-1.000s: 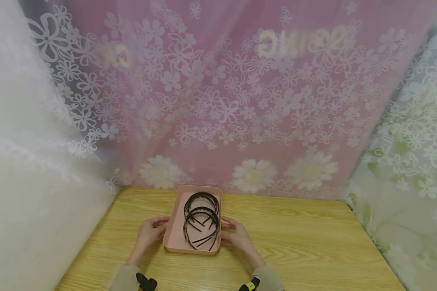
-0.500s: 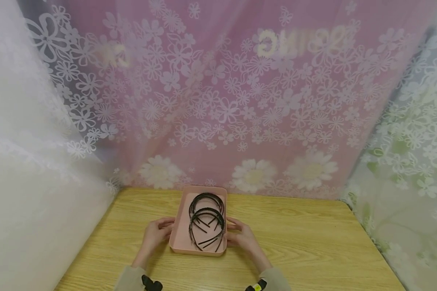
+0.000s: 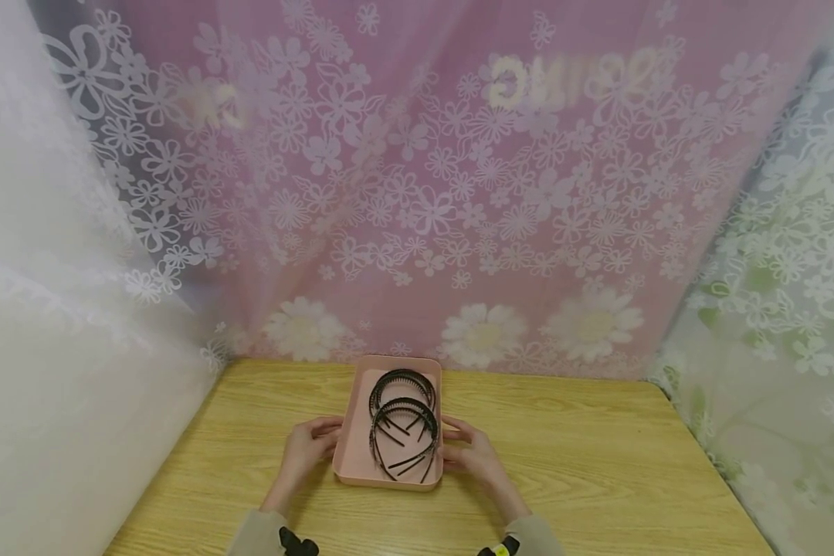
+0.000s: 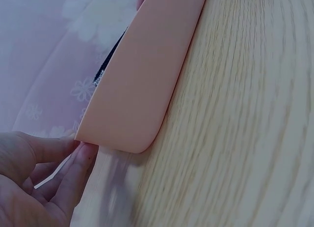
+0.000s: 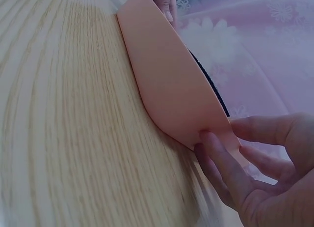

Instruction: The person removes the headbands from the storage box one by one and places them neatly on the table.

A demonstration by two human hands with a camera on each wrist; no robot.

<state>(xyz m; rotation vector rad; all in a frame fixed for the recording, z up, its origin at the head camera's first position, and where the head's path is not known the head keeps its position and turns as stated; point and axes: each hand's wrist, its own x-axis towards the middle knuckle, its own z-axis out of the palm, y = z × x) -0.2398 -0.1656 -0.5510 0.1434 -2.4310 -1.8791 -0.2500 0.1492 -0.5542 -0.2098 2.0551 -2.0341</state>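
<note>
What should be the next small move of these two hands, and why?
Probably slide the pink tray slowly rightward: the left hand and right hand hold its opposite sides, and the wider stretch of table lies to its right. Slowly, because the black headbands inside overlap and might shift.

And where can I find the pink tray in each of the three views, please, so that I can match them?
Head: the pink tray lies low, slightly left of centre.
Left wrist: the pink tray slants from the top edge down toward lower left.
Right wrist: the pink tray slants from the top down toward lower right.
Shared landmark: the wood-grain table, visible in all three.
</note>
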